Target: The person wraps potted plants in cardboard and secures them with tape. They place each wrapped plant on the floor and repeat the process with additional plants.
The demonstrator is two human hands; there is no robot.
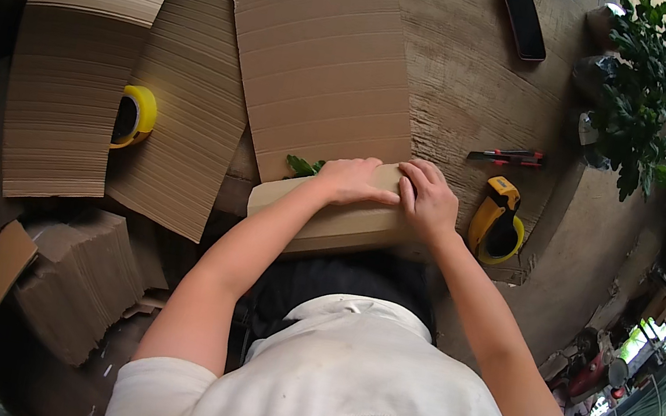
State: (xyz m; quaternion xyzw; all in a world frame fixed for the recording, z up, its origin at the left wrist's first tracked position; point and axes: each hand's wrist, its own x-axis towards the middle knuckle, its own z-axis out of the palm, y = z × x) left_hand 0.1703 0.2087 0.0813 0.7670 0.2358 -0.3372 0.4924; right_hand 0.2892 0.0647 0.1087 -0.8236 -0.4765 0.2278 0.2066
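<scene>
A folded cardboard sleeve (330, 224) lies along the table's near edge, in front of my body. My left hand (351, 183) rests over its top, with the thumb stretched toward the right hand. My right hand (430, 200) wraps over the sleeve's right part, fingers curled against the board. A few green leaves (303, 167) stick out beyond its far side, left of my left hand; whatever they belong to is hidden. Just past the sleeve lies a flat, creased cardboard sheet (326, 46).
More cardboard sheets (73, 91) lie at left, beside a yellow tape roll (137, 118). A cardboard stack (80, 279) stands lower left. At right are a tape dispenser (495, 219), a red-and-black utility knife (509, 156), a phone (524, 24) and bagged leafy plants (638, 93).
</scene>
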